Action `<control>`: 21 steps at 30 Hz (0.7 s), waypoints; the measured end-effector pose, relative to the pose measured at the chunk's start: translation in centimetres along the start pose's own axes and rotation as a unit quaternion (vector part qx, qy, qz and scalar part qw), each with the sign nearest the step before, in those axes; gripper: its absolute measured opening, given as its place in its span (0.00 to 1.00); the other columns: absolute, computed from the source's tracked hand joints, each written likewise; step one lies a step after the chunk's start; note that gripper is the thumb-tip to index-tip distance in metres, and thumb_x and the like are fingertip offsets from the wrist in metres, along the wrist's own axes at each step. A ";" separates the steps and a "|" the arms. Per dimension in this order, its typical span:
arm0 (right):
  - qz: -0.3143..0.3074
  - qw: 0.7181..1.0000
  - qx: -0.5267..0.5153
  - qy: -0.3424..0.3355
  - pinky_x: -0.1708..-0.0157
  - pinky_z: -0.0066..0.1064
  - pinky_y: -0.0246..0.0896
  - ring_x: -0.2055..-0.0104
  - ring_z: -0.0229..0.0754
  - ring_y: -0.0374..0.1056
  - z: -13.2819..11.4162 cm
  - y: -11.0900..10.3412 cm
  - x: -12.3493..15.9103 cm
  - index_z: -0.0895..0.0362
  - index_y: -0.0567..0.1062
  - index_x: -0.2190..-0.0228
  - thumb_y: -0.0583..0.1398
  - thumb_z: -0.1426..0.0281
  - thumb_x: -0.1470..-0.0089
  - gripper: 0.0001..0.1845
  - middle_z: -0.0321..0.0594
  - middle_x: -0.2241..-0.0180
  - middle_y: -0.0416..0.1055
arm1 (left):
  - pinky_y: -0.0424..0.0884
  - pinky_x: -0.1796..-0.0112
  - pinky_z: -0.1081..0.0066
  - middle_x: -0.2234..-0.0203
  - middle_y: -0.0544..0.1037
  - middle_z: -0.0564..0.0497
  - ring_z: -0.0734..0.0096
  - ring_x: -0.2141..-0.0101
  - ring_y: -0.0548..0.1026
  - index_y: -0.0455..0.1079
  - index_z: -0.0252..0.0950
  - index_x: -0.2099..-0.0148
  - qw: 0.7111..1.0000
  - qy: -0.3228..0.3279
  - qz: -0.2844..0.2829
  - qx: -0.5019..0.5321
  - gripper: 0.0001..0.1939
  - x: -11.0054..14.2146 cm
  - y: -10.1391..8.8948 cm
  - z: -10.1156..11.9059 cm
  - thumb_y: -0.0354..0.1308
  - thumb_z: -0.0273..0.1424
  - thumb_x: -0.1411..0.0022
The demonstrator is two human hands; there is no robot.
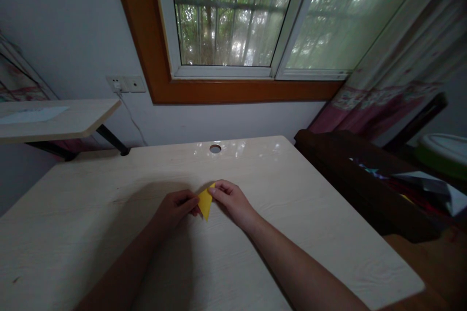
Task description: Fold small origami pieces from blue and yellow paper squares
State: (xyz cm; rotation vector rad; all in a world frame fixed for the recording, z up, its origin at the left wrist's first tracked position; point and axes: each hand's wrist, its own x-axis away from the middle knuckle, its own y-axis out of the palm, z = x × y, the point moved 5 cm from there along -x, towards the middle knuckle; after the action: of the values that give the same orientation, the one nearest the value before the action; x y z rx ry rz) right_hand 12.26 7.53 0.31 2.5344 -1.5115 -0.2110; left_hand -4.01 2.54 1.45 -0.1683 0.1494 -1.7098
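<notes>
A small piece of folded yellow paper (205, 203) is held between both hands over the middle of the desk. It has a triangular outline, with one point hanging down toward me. My left hand (179, 205) pinches its left corner between thumb and fingers. On the other side, my right hand (230, 199) is closed on the upper right corner, thumb on the near face. Parts of the paper's edges are hidden under the fingertips.
The pale wooden desk (310, 233) has a round cable hole (215, 148) near its far edge. A raised shelf (83, 124) with a paper sheet stands at the left. A dark wooden bench (350, 170) bearing papers lies beyond the right edge. A window rises behind.
</notes>
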 end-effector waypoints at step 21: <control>0.077 0.993 -0.089 0.013 0.69 0.29 0.57 0.73 0.36 0.64 0.0 -1.2 -0.3 0.59 0.78 0.74 0.67 0.61 0.52 0.13 0.37 0.76 0.71 | 0.67 0.70 0.74 0.78 0.76 0.51 0.72 0.75 0.72 0.72 0.33 0.71 1.000 0.000 -0.014 -0.009 0.15 0.0 0.2 0.4 0.57 0.39 0.39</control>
State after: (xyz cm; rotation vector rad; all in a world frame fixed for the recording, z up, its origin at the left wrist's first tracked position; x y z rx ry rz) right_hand 13.14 8.36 0.01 2.2636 -1.5932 -0.2761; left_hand -3.71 2.49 1.80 -0.1846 0.1621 -1.7363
